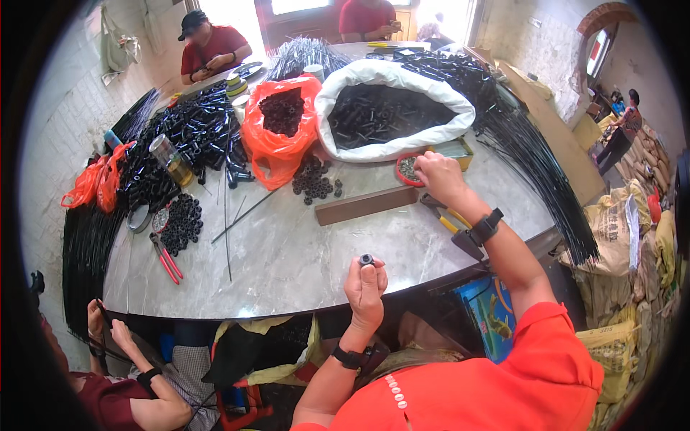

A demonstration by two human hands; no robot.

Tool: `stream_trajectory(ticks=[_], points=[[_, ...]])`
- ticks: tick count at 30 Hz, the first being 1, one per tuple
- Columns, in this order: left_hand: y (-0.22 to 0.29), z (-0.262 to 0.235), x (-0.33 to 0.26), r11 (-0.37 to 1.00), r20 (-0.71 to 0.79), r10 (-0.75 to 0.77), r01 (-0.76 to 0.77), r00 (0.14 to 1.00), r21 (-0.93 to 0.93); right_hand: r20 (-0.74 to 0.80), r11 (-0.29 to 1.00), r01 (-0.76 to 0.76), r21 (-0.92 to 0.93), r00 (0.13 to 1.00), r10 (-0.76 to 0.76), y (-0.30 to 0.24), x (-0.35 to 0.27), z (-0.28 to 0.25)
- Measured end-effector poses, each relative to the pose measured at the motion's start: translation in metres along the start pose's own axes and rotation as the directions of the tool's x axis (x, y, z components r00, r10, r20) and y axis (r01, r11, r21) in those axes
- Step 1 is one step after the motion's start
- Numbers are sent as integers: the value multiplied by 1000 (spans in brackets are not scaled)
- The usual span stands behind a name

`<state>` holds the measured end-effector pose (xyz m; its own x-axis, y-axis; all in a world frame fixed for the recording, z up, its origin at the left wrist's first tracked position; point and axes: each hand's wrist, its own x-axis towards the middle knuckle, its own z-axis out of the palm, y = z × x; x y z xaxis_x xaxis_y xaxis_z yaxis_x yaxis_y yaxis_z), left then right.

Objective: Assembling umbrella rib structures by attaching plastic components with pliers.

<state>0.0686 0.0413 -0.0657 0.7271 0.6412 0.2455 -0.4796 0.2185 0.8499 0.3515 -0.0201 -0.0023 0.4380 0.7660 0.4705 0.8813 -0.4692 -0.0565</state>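
Note:
My left hand is closed around a small black round part with a hole in its top, held upright just above the table's near edge. Farther off, my right hand reaches to a small red-rimmed dish of tiny metal pieces. Its fingers are bunched together at the dish's edge; whatever they pinch is too small to make out. Below that wrist lie yellow-handled pliers. A long brown bar rests between my hands, and loose black ring-shaped parts lie beyond its left end.
Beyond stand a white sack of black tubular parts and an orange-red bag of dark small parts. Red-handled pliers lie at left. Long black rods overhang the right edge. Other people work at the far side and lower left.

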Motion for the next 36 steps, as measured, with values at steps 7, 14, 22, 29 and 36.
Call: stream_trajectory(ticks=[7,14,22,29,36], points=[[2,1,-1,1000,-10,5,-5,1000,19,186,995,2,-97,982,16,6,21,23],[0,3,-1,1000,-36,9,-9,999,14,43,997,-9,-73,999,13,15,13,31],[2,6,-1,1000,-28,21,-21,999,-15,175,996,-36,-87,983,51,14,20,42],[1,4,-1,1000,-38,22,-22,999,-8,41,990,-118,75,993,115,5,16,28],[3,5,0,1000,-38,14,-15,999,-5,-19,927,-198,319,976,215,15,5,17]])
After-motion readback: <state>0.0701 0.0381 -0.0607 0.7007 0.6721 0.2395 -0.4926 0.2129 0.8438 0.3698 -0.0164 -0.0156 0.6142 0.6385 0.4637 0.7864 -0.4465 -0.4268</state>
